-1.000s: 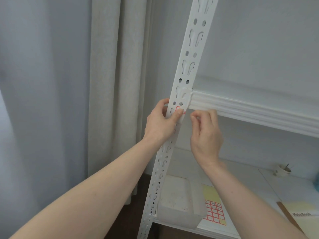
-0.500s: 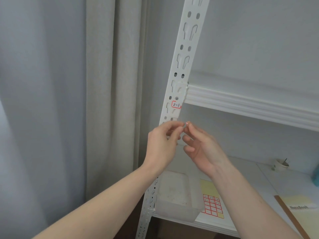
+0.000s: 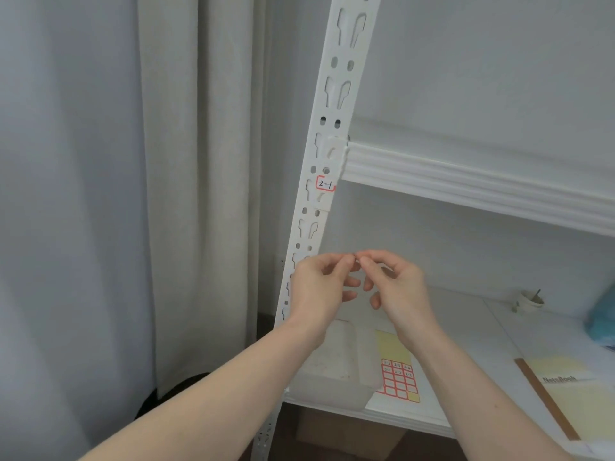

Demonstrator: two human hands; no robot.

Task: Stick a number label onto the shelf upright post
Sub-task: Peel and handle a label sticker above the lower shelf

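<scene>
Pinching my fingertips together in front of me, I hold both hands low, at about six o'clock from the number label [image 3: 325,184]. That label, red-bordered and marked "2-1", is stuck flat on the face of the shelf upright post [image 3: 336,94], just under the bracket where the upper shelf [image 3: 466,174] meets the post. It sits there, I judge, so the code reads at a glance beside the shelf it names.

My left hand [image 3: 319,287] has thumb and forefinger pressed tip to tip, the other fingers loosely curled below. My right hand [image 3: 396,287] mirrors it, its thumb and forefinger meeting those of the left. Something tiny may be caught between them, perhaps a scrap of backing, but it is too small for me to tell. Neither hand touches the post or the label.

On the lower shelf [image 3: 466,314], at five o'clock from my hands, lies the label sheet [image 3: 399,377], its red-bordered blanks near enough to reach. A translucent box [image 3: 336,367] stands just at nine o'clock of the sheet, and a notebook [image 3: 572,390] lies well off at three o'clock.

With the label seated, I judge the sticking itself done.
</scene>
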